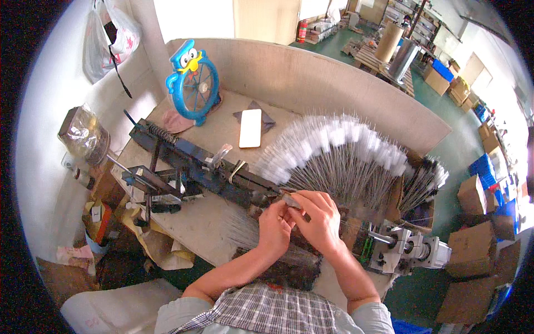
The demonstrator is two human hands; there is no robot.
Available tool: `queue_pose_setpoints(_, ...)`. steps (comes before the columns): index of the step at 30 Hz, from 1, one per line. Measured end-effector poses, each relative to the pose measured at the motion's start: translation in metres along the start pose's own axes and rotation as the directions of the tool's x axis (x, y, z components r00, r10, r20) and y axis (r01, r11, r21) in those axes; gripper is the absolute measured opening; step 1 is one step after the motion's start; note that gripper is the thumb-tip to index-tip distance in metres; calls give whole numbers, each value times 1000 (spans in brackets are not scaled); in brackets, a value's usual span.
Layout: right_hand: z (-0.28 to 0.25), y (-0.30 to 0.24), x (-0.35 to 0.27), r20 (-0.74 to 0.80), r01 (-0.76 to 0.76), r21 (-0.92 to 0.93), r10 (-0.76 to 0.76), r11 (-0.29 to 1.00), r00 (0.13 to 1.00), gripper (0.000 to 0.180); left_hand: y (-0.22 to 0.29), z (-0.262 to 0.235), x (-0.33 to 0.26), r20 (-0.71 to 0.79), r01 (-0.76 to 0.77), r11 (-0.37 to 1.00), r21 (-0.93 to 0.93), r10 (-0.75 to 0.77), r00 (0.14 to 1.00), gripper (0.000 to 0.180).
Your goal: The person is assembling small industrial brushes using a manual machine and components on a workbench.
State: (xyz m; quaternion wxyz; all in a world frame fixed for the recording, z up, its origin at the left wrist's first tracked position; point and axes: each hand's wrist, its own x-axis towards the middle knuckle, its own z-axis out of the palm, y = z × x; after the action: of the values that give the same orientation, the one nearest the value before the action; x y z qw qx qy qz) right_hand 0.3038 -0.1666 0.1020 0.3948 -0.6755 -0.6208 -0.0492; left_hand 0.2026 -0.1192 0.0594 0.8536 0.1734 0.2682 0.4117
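Shape of the small grey piece [292,201] is hard to make out, because the fingers cover its near part. It lies between the two hands, at the fingertips, just beside the right end of the long black rail [206,173], and this end is partly hidden behind the hands. The right grip [320,219] is closed on the grey piece with thumb and forefinger. The left grip [273,224] has curled fingers at the near left side of the piece; whether they also pinch it, I cannot tell. Left of the left wrist, thin wires [240,232] lie blurred on the counter [208,231], and the left forearm covers a part of them. Between the forearms is a dark heap [295,269], too dim to identify. On the far right, white-tipped brushes [328,146] spread like a fan. The checked apron [267,312] is cut off by the lower edge.
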Motion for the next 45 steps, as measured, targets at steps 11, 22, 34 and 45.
queue_pose_setpoints(11,-3,6,-10,-15,-34,-49,33,998,999,25,-1,5,0,-61,-34,997,74,39,997,14)
queue_pose_setpoints(22,2,3,-8,-27,-50,-60,48,997,998,31,-4,6,1,-49,-37,996,87,41,998,12)
queue_pose_setpoints(34,-16,9,-19,89,-51,-188,69,981,994,16,4,-2,3,29,36,999,-32,-35,999,44)
queue_pose_setpoints(45,-48,5,-42,56,-86,28,84,996,995,12,2,-12,-17,-26,101,944,314,-98,995,48)
